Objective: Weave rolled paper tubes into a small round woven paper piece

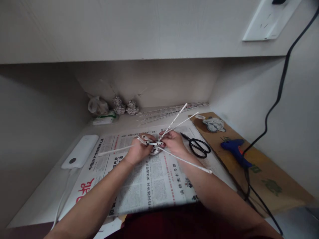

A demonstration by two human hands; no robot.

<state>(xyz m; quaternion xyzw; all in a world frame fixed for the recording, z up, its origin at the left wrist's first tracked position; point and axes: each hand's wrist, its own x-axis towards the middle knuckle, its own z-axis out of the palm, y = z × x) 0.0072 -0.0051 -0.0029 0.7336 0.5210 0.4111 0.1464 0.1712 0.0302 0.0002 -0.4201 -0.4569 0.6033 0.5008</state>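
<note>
Between my two hands is a small woven piece point(155, 151) made of rolled newspaper, with several thin paper tubes point(174, 121) sticking out of it in different directions. My left hand point(139, 149) is closed around its left side, where short tube ends stand up. Pinching the right side near the base of the tubes is my right hand point(174, 142). One long tube point(185, 160) slants across my right forearm, and another paper tube point(116, 150) points left past my left hand. The lower part of the woven piece is partly hidden by my fingers.
Newspaper point(139, 186) covers the desk. Black-handled scissors point(198, 146) lie right of my hand; a blue glue gun point(236, 151) rests on cardboard point(271, 172). At the back are two woven gourd shapes point(132, 108) and loose paper tubes point(171, 111). A white power bank point(81, 151) lies left.
</note>
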